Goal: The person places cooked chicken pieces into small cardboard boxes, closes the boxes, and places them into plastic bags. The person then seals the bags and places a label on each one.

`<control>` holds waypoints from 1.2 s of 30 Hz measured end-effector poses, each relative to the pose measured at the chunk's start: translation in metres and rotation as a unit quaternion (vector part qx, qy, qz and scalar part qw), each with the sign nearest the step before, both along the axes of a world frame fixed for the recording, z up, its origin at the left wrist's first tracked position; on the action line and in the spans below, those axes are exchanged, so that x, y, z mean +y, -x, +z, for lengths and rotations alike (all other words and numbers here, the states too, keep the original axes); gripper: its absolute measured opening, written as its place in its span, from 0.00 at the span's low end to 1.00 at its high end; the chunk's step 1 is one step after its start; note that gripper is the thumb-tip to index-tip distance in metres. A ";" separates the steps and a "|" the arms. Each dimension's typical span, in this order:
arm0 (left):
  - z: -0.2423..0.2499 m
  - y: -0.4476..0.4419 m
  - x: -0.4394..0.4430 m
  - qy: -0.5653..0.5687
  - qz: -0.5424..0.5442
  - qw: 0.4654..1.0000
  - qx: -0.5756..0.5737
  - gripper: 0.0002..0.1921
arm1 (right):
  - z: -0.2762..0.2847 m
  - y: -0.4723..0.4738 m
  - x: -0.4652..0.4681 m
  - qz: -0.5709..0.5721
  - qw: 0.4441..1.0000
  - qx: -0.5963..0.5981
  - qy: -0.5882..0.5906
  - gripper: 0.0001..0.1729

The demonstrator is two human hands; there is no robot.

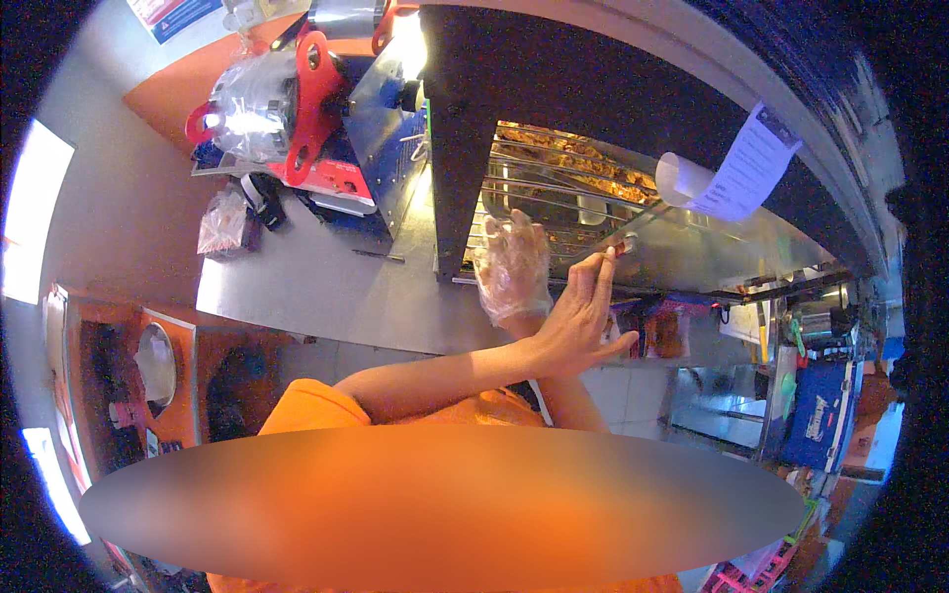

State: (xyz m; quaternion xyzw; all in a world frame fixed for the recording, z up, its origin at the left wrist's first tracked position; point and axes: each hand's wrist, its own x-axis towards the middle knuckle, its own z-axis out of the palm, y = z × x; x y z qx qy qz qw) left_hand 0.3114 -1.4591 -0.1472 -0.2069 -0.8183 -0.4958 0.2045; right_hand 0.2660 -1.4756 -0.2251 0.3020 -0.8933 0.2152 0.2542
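Note:
My left hand [582, 319] is bare and crosses over my right forearm. Its fingertips touch a small knob [627, 243] on the metal sliding door [712, 248] of a food warmer cabinet, while its thumb stands apart. My right hand [513, 270], in a clear plastic glove, reaches into the cabinet's opening with its fingers spread and nothing visible in them. Its fingertips are near wire racks [511, 181]. Behind the wires lie browned, crusted pieces of food [586, 163], apparently fried.
A curled printed paper [752, 167] hangs on the cabinet front. Left of it, a steel counter [319, 274] carries a pen [378, 256], a plastic-wrapped box [225, 222] and a clear cylindrical container [252, 107] with red handles. A blue cooler box [819, 415] stands at right.

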 end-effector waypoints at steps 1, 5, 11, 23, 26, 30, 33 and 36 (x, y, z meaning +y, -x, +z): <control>0.000 0.002 0.004 0.002 -0.010 1.000 0.003 0.57 | 0.005 0.004 -0.002 0.017 0.999 0.003 0.036 0.35; 0.002 0.013 0.019 0.006 -0.068 0.998 0.009 0.58 | 0.030 0.013 0.001 -0.071 0.996 0.056 -0.012 0.28; 0.019 0.031 0.018 -0.043 -0.224 0.972 -0.053 0.48 | 0.045 0.007 0.019 -0.046 0.985 -0.037 -0.165 0.11; 0.017 -0.082 -0.164 -0.097 0.059 0.967 -0.229 0.08 | 0.094 -0.059 0.053 0.194 0.946 -0.192 -0.177 0.10; -0.014 -0.084 -0.163 -0.250 0.064 0.876 -0.407 0.10 | 0.095 -0.063 0.049 0.211 0.934 -0.210 -0.199 0.12; -0.042 -0.090 -0.155 -0.355 0.003 0.782 -0.512 0.09 | 0.107 -0.052 0.051 0.268 0.900 -0.302 -0.165 0.12; -0.048 -0.095 -0.156 -0.388 -0.049 0.794 -0.465 0.09 | 0.119 -0.017 0.056 0.252 0.912 -0.276 -0.167 0.18; -0.047 -0.097 -0.156 -0.384 -0.071 0.779 -0.490 0.08 | 0.117 0.020 0.042 0.046 0.973 -0.079 -0.210 0.29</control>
